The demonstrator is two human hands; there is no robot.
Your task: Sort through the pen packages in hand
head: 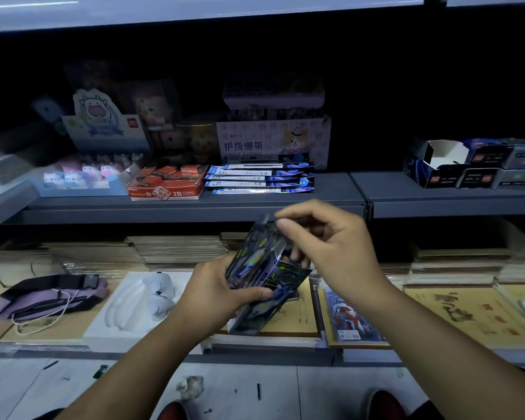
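At the centre of the frame, the left hand (222, 294) grips a stack of dark blue glossy plastic packets (262, 286) from below. The right hand (331, 247) pinches the top edge of the uppermost packet. Behind them, a grey metal shelf (340, 192) carries matching blue flat packets (259, 177) and a red carton marked 2B (167, 183).

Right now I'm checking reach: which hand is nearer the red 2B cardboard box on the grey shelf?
Left. The left hand sits below the red 2B box; the right hand is further right, pinching the dark packets.
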